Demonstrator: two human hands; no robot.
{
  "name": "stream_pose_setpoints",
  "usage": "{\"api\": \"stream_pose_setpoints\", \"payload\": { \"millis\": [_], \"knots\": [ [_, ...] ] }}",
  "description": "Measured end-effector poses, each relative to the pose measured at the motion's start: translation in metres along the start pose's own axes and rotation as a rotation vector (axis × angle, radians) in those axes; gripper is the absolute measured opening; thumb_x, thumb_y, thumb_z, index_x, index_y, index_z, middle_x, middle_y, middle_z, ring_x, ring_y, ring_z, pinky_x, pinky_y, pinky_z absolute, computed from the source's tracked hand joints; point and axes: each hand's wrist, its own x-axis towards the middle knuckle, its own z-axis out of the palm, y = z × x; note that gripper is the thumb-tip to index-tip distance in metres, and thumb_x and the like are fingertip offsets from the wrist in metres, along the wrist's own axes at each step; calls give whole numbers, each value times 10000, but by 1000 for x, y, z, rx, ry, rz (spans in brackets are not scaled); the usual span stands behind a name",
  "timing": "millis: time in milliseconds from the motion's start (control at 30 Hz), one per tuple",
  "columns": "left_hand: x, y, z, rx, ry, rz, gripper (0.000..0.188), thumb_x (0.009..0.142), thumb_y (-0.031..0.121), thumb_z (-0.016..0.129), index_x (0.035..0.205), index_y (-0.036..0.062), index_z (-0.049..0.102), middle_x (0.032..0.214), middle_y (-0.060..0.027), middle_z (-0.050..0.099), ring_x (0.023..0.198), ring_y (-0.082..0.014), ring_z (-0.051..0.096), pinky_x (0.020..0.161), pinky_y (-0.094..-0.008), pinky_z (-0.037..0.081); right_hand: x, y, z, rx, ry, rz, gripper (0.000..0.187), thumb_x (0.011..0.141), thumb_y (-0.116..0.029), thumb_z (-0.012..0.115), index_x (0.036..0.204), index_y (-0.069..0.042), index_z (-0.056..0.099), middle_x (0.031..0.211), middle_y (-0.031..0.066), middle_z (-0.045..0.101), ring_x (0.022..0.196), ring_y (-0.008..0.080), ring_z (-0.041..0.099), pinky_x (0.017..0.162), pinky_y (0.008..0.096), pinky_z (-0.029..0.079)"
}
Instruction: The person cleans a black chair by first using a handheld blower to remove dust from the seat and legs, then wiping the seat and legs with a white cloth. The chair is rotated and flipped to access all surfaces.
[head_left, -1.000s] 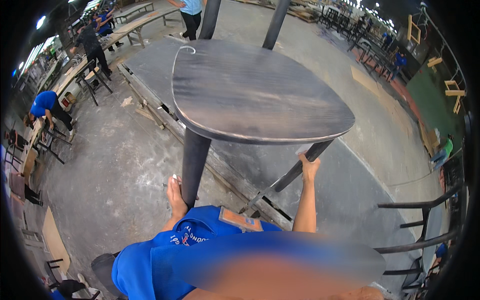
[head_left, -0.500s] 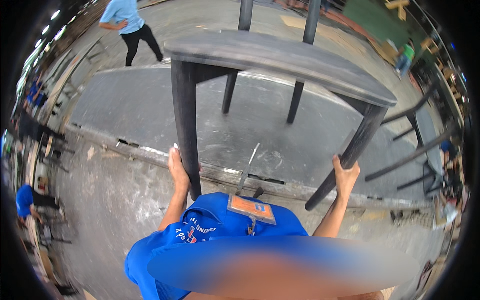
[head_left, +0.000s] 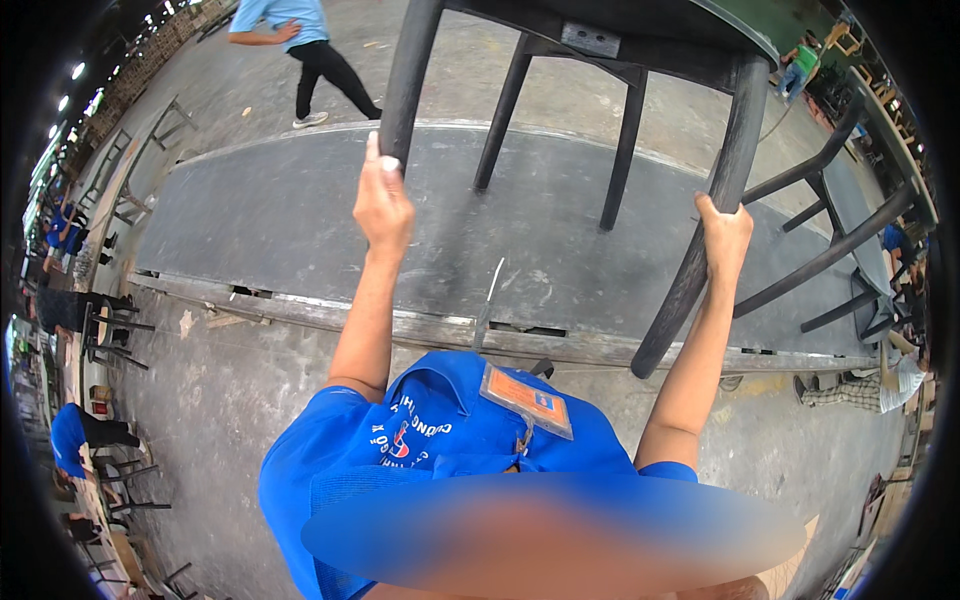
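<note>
A dark grey wooden chair (head_left: 680, 45) is tipped away from me over a low grey platform, with the underside of its seat and a metal bracket (head_left: 590, 40) showing. My left hand (head_left: 385, 210) is closed at the lower end of the left near leg (head_left: 408, 90), some of its fingers hidden behind the wood. Around the right near leg (head_left: 735, 140) my right hand (head_left: 727, 235) is wrapped, and the leg's end sticks out below it. The two far legs slant down toward the platform; whether they touch it I cannot tell. The chair's back is out of view.
The low platform (head_left: 270, 215) spans the floor before me, a thin metal rod (head_left: 494, 290) at its near edge. Another dark chair (head_left: 835, 225) lies on its right end. Beyond stands a person in light blue (head_left: 310, 65). Workbenches and people line the left.
The chair has risen and tilted away, so its seat underside now shows. Both my hands have moved up and forward with its legs. The person in light blue has shifted slightly right.
</note>
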Motion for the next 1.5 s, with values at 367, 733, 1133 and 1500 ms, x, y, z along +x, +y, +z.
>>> {"api": "stream_pose_setpoints", "payload": {
  "millis": [367,733,1133,1500],
  "knots": [
    [-40,-1,5,703,-147,268,200,908,234,512,884,64,614,1458,-174,285,1281,-416,323,969,-501,322,28,-9,8,71,-61,4,358,690,-312,678,746,34,603,646,87,594,606,173,568,605,324,449],
    [24,21,22,532,-75,471,127,861,151,567,918,40,546,1417,-224,336,1294,-431,308,994,-533,288,-3,0,1,76,-34,-81,374,692,-279,679,841,58,614,827,219,631,798,348,627,735,393,466],
    [121,45,82,781,-98,639,177,878,251,531,902,77,554,1405,-159,382,1340,-360,270,1003,-646,176,-16,-5,3,195,-94,-17,364,684,-250,683,904,34,624,899,169,626,835,325,627,763,386,472],
    [157,30,76,316,-4,680,199,922,245,484,964,64,555,1327,-135,468,1227,-294,424,976,-472,329,15,-16,16,140,-94,-7,333,661,-285,650,728,38,608,645,137,615,641,240,619,638,358,466]
  ]
}}
